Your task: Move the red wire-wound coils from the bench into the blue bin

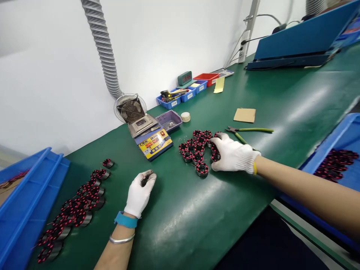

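My left hand (141,193), in a white glove with dark-stained fingertips, is closed above the green table, thumb and fingers curled together. A dark patch shows between them; whether it is a small part cannot be made out. My right hand (233,152), also white-gloved, curves around the right side of a cluster of black ring-shaped wound coils (198,147) with pink marks. Its thumb and fingers reach around several of these coils, partly hiding them. Nearest my left hand on the other side, a slanting row of similar coils (80,204) lies on the table.
A soldering station (154,144) with a fan hood stands behind the hands, beside a purple tray (169,120) and white round tin (185,117). Green-handled cutters (247,130) and cardboard (244,115) lie to the right. Blue crates (42,195) flank both sides; the right one (347,131) holds coils.
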Tool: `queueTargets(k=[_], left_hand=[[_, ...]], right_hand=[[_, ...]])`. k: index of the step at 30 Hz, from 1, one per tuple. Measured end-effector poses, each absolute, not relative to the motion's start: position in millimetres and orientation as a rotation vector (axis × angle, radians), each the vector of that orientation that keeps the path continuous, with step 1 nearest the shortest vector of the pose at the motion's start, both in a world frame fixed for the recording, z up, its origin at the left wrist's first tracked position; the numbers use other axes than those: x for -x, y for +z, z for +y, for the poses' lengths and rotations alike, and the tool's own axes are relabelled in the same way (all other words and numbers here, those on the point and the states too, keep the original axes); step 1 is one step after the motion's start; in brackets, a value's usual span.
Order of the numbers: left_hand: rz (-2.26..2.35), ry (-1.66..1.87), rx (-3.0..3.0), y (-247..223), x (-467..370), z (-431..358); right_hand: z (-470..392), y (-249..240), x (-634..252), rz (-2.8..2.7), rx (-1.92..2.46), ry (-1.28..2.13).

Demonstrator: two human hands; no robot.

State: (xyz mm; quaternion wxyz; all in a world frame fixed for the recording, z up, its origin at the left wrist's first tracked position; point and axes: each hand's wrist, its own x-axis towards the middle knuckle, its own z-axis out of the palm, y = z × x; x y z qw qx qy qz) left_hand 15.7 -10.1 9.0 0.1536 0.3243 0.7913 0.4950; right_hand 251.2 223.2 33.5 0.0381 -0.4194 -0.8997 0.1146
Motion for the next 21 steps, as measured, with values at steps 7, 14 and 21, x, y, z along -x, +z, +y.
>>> queueTargets(k=[7, 14, 21], left_hand=[[2.415, 1.240, -0.819, 17, -21, -9], [2.413, 1.224, -0.696, 22, -28, -6], [2.509, 1.226, -0.752, 15, -24, -7]], right_hand=[[214, 39, -240, -2.659, 1.287, 0.327], [221, 44, -243, -2.673, 1.304, 0.354], [229, 45, -246, -2.696, 1.227, 0.419]])
